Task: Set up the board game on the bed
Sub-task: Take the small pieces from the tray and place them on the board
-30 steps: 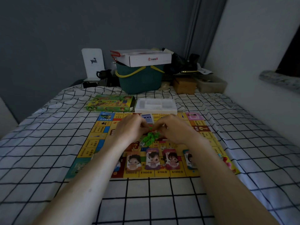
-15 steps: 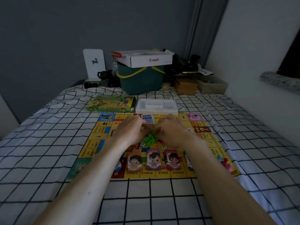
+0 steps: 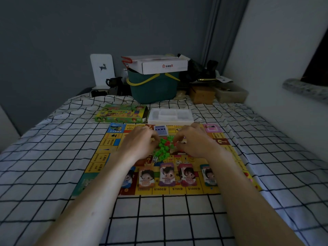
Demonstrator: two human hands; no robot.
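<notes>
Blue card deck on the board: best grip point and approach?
Probably pinch the blue deck across its two long edges, coming from above. It lies flat on the board, its far end nearest the tray, with each hand near one side.

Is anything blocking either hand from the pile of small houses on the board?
Nothing visible. The left hand and right hand sit on either side of the houses on the board, fingertips already at the pile. The card deck lies behind it.
</notes>
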